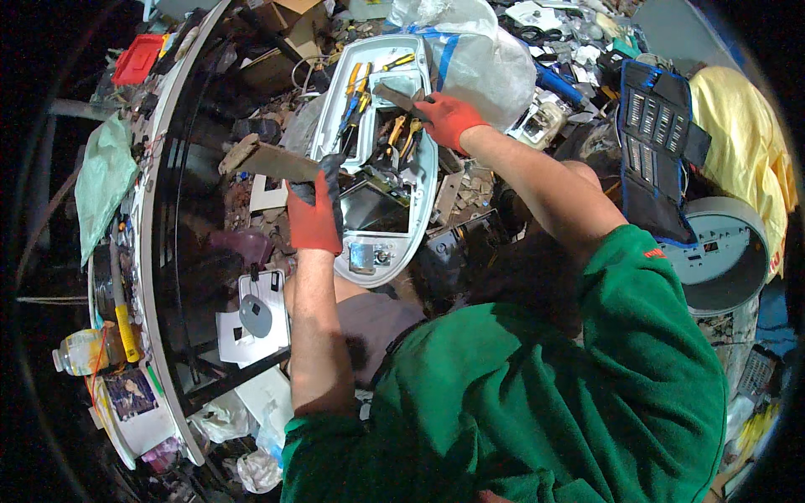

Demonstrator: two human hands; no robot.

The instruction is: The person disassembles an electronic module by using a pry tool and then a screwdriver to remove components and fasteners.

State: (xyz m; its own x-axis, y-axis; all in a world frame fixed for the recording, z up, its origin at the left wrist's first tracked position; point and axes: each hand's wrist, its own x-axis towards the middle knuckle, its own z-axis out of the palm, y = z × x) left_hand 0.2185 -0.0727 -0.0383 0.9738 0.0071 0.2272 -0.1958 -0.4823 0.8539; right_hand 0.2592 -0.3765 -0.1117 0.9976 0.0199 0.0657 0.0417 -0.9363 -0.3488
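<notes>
My left hand [315, 216], in a red and black glove, is closed round one end of a flat, brownish strip [281, 163] with a rough chunk at its far left end. My right hand [450, 120], gloved in red, grips a tool with a flat grey blade [396, 97], its exact kind unclear. The blade points left over a pale plastic housing [401, 270] that lies like a tray between both hands. In it are yellow-and-black screwdrivers [355, 90], pliers [406, 134] and a dark, flat panel [369, 205]. The two held things are apart.
A black-framed panel [172, 210] stands along my left. At the right lie an unrolled tool roll [654, 126] with bits, a round grey housing [729, 260] and a yellow sack [738, 126]. A white sack [486, 67] sits beyond my right hand, amid scattered scrap.
</notes>
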